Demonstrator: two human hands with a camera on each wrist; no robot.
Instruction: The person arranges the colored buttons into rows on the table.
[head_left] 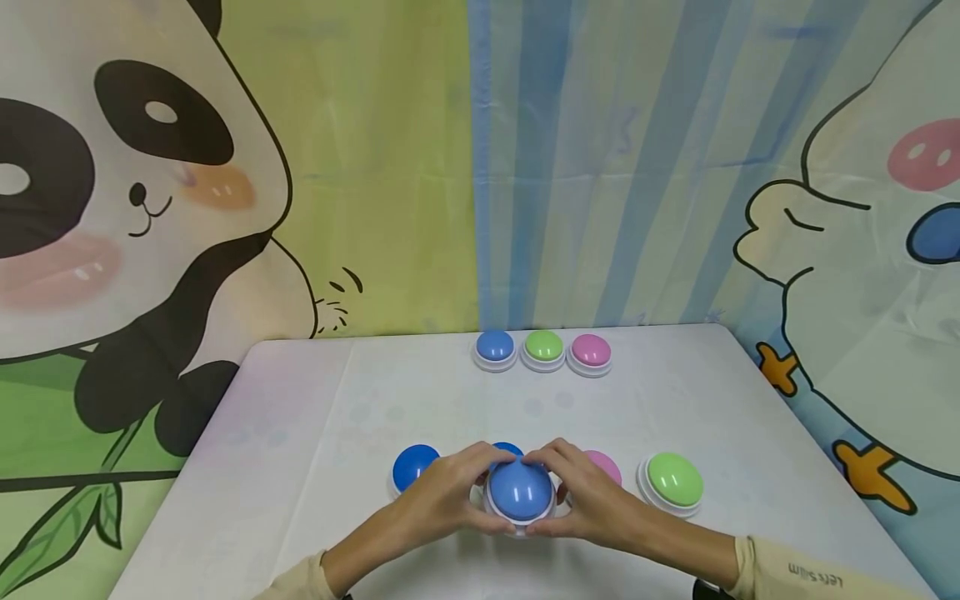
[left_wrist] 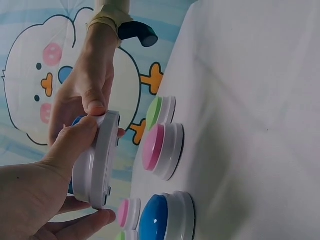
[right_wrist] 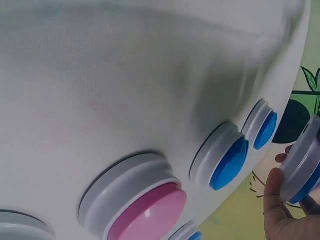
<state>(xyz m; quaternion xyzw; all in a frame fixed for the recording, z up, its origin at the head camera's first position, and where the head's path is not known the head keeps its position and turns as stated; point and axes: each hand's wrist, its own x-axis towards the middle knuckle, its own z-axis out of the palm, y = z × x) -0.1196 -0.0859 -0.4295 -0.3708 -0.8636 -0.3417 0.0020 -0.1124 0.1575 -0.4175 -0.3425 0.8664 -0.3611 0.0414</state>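
A blue domed push button (head_left: 520,492) with a white base is held above the white table between both hands. My left hand (head_left: 453,492) grips its left side, thumb low and fingers over the top edge. On the opposite side my right hand (head_left: 588,496) grips it in the same way. In the left wrist view the held button (left_wrist: 97,160) is tilted on edge, with its flat underside showing. The right wrist view catches only part of the button (right_wrist: 302,165), at the right edge. Behind the hands, another blue button (head_left: 507,447) and a pink button (head_left: 604,465) are partly hidden.
To the left of the hands stands a blue button (head_left: 415,467); to the right, a green button (head_left: 675,481). At the table's back edge are a blue button (head_left: 495,347), a green button (head_left: 543,346) and a pink button (head_left: 591,351). Cartoon-printed curtains (head_left: 390,167) hang behind.
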